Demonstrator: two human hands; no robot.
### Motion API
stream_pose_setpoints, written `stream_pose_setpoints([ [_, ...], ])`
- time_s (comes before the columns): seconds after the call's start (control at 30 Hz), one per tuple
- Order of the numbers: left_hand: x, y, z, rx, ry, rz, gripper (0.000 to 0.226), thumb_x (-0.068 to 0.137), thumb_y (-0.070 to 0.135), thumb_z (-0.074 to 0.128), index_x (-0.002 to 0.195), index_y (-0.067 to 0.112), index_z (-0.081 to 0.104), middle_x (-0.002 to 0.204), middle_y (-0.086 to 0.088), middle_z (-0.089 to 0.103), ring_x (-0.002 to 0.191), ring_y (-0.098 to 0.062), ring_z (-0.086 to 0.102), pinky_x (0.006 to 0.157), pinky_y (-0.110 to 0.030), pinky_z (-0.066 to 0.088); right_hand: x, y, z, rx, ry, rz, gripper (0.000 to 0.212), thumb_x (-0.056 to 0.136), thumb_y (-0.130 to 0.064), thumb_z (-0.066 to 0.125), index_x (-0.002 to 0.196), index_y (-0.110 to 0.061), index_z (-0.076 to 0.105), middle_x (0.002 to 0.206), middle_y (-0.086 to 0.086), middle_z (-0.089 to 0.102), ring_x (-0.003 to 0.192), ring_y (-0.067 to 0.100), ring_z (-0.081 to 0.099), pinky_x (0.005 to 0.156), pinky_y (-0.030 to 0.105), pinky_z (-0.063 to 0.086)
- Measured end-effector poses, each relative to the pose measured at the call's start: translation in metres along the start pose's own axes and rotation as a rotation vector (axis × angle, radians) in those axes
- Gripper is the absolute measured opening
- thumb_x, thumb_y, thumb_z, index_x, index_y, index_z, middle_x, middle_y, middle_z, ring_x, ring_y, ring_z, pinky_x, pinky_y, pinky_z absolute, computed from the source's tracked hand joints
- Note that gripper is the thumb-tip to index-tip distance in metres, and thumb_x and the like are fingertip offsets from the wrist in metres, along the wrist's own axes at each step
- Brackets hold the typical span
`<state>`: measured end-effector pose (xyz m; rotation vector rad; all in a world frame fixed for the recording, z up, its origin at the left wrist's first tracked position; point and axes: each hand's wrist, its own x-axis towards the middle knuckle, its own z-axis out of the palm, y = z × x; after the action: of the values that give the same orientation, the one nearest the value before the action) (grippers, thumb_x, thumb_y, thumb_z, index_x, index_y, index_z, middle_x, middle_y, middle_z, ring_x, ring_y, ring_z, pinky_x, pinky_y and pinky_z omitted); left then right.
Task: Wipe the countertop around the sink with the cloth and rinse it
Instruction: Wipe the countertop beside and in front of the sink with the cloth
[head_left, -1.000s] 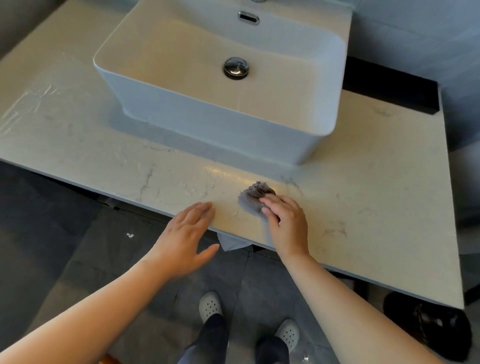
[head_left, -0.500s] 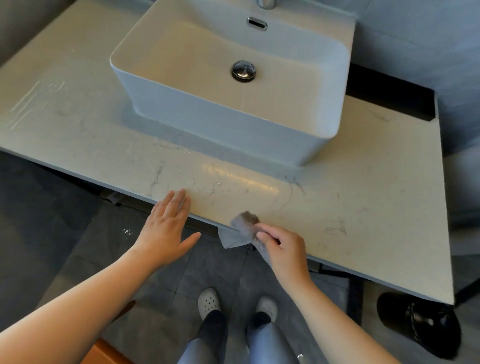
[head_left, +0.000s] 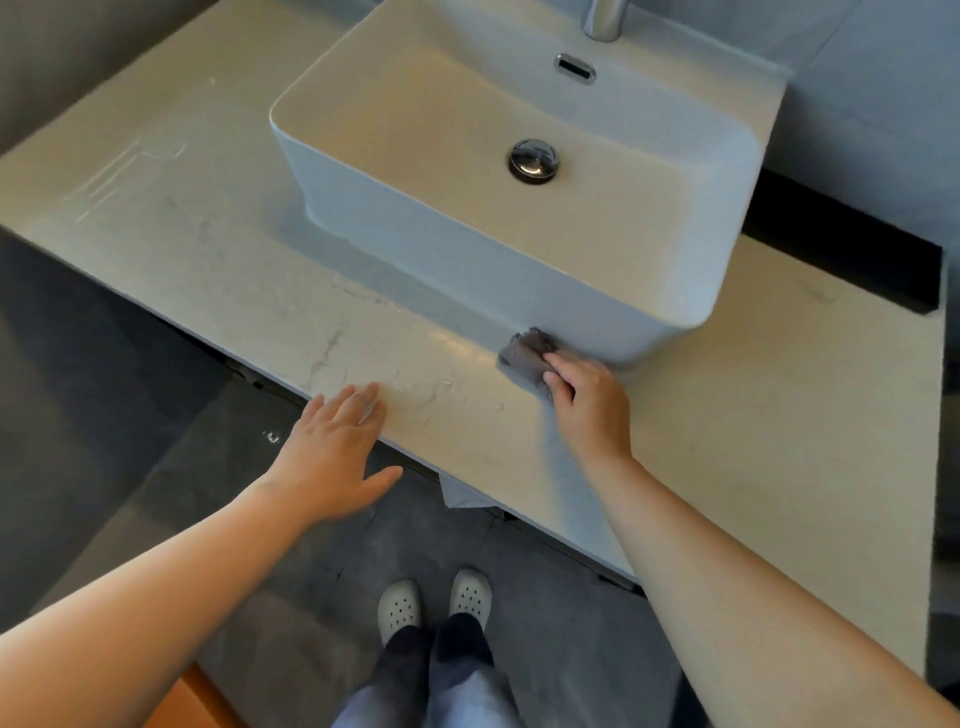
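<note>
The grey cloth (head_left: 524, 356) sits bunched on the countertop (head_left: 753, 415), at the foot of the sink (head_left: 467, 265). The right hand (head_left: 592, 408) grips it, fingers curled over its near edge. The left hand (head_left: 332, 447) rests at the counter's front edge — fingers straight, barely apart, thumb splayed out.

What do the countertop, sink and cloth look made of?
The countertop: likely polished stone or marble-look composite, pale with grey veins and sheen. The sink: probably glazed ceramic, smooth glossy white. The cloth: soft grey fabric, bunched under the right hand, maybe microfibre.
</note>
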<state>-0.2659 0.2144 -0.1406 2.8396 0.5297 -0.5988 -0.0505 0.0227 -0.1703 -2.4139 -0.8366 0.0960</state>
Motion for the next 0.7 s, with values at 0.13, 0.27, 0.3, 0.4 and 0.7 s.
stream_pose_setpoints([
  [0.13,-0.002,0.002,0.004,-0.046,0.055,-0.008,0.097,0.072,0.072,0.018,0.147,0.012,0.030,0.159,-0.007,0.012,0.146,-0.027,0.009,0.118,-0.048,0.009,-0.005,-0.001,0.016,0.067,0.074,0.009,0.029,0.088,-0.014,0.058,0.114,-0.006,0.068,0.117,0.008,0.068,0.110,0.026,0.060,0.097,0.034,0.045],
  [0.27,0.000,0.004,0.007,-0.033,0.067,-0.035,0.096,0.072,0.071,0.017,0.146,0.012,0.033,0.158,-0.006,0.015,0.146,-0.027,0.011,0.117,-0.052,0.010,0.003,-0.003,0.021,0.084,0.092,0.009,0.030,0.089,-0.016,0.055,0.113,-0.005,0.068,0.116,0.008,0.068,0.108,0.028,0.059,0.096,0.037,0.045],
  [0.3,0.000,0.005,0.008,-0.035,0.077,-0.041,0.095,0.073,0.071,0.018,0.146,0.012,0.034,0.158,-0.006,0.016,0.146,-0.027,0.012,0.117,-0.052,0.009,0.005,-0.004,0.022,0.087,0.096,0.014,0.029,0.088,-0.016,0.056,0.113,-0.005,0.068,0.115,0.009,0.069,0.107,0.028,0.059,0.095,0.037,0.045],
  [0.4,0.000,0.004,0.012,-0.014,0.081,-0.038,0.092,0.075,0.070,0.020,0.145,0.012,0.036,0.158,-0.006,0.017,0.145,-0.027,0.013,0.116,-0.055,0.007,0.008,-0.004,0.022,0.095,0.088,0.007,0.029,0.088,-0.016,0.056,0.111,-0.005,0.069,0.113,0.009,0.069,0.106,0.029,0.060,0.095,0.034,0.043],
  [0.7,-0.003,-0.006,0.011,-0.033,0.094,0.023,0.082,0.079,0.064,0.024,0.144,0.016,0.039,0.155,-0.003,0.025,0.144,-0.025,0.020,0.114,-0.060,0.010,-0.035,-0.025,0.031,0.113,-0.011,-0.045,0.026,0.088,-0.017,0.061,0.112,-0.013,0.069,0.115,0.002,0.069,0.106,0.022,0.061,0.094,0.038,0.048],
])
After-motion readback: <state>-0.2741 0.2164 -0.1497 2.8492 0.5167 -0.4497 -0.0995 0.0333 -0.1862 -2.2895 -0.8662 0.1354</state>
